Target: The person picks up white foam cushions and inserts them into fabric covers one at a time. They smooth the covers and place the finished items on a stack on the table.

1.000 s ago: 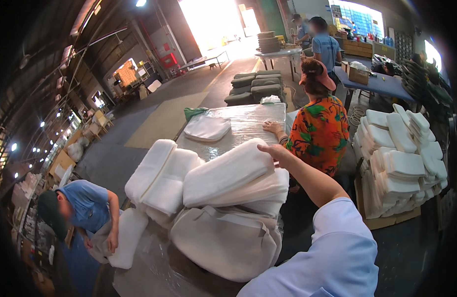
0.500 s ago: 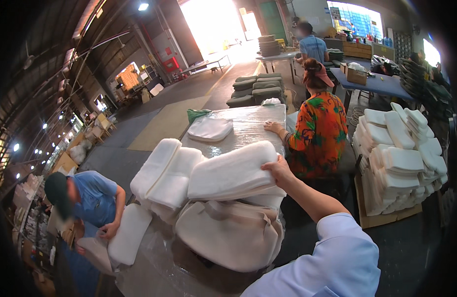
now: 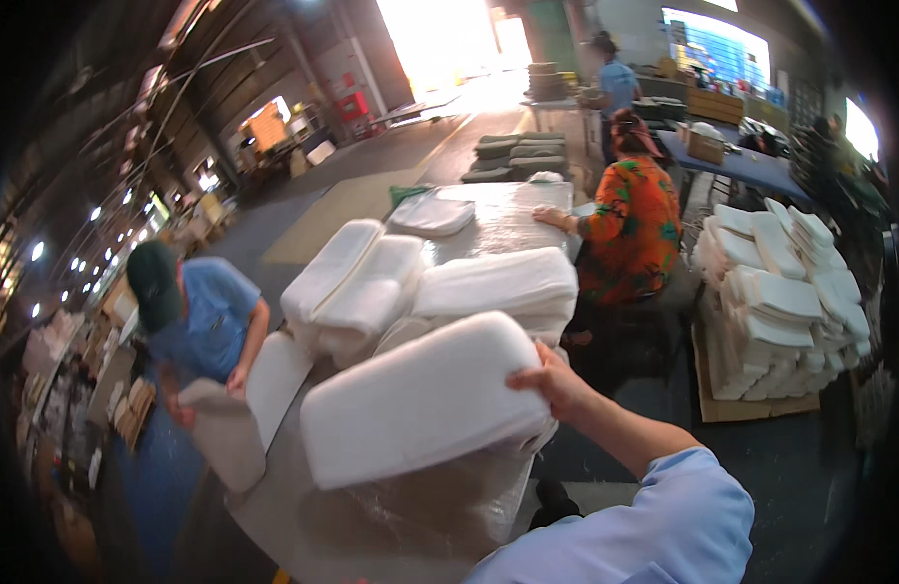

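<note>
My right hand (image 3: 547, 382) grips the right-hand edge of a white padded panel (image 3: 420, 401), thumb on top and fingers curled beneath. The panel is long with rounded corners, and it tilts toward me above the near part of the plastic-covered table (image 3: 372, 535). Just beyond it lies a pile of similar white panels (image 3: 498, 280). Another white pile, folded in two rows (image 3: 357, 277), stands to its left. The held panel hides most of what lies under it. My left hand is out of view.
On the left, a co-worker in a dark cap (image 3: 192, 311) handles a beige-and-white piece (image 3: 221, 433). A person in an orange patterned shirt (image 3: 629, 229) sits at the table's right side. White panels on cardboard (image 3: 771, 311) stand at right. A white piece (image 3: 432, 216) lies on the table's far part.
My right hand has drawn the top white panel off the pile, toward me and slightly left. It now covers the place where beige pieces showed. The view has shifted a little.
</note>
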Demonstrator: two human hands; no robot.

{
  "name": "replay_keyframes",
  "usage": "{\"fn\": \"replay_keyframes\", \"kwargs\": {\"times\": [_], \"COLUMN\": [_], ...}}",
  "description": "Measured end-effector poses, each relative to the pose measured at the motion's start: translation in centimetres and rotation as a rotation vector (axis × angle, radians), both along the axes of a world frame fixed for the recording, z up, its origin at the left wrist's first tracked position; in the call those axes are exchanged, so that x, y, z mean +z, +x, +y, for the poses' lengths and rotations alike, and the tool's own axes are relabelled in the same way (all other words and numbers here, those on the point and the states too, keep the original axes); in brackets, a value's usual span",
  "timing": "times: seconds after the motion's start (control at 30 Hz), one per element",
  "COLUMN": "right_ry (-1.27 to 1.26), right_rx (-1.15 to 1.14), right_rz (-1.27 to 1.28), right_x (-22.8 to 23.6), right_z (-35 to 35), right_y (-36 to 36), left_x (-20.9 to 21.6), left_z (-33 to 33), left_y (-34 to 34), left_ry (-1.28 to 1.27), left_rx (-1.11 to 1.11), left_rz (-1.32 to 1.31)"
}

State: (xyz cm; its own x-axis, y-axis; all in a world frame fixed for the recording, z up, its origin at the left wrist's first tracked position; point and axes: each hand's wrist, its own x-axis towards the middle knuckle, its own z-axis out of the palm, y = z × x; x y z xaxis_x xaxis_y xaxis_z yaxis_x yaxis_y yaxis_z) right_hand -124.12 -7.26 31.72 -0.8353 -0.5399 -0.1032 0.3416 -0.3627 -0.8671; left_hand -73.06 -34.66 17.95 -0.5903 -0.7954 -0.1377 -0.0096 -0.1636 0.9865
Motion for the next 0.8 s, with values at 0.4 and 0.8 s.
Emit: {"fn": "replay_keyframes", "kwargs": {"times": [0.4, 0.8], "right_ry": [0.416, 0.683], "right_rx": [0.606, 0.707], "right_rz": [-0.237, 0.112], "right_x": [-15.8, -22.0], "right_z": [-7.2, -13.0], "right_y": [18.9, 17.3], "left_x": [-4.5, -5.7], "left_z": [3.1, 5.7], "left_y": [11.6, 11.1], "left_ry": [0.7, 0.651], "left_rx": [0.478, 0.591], "left_rz": [0.055, 0.064]}}
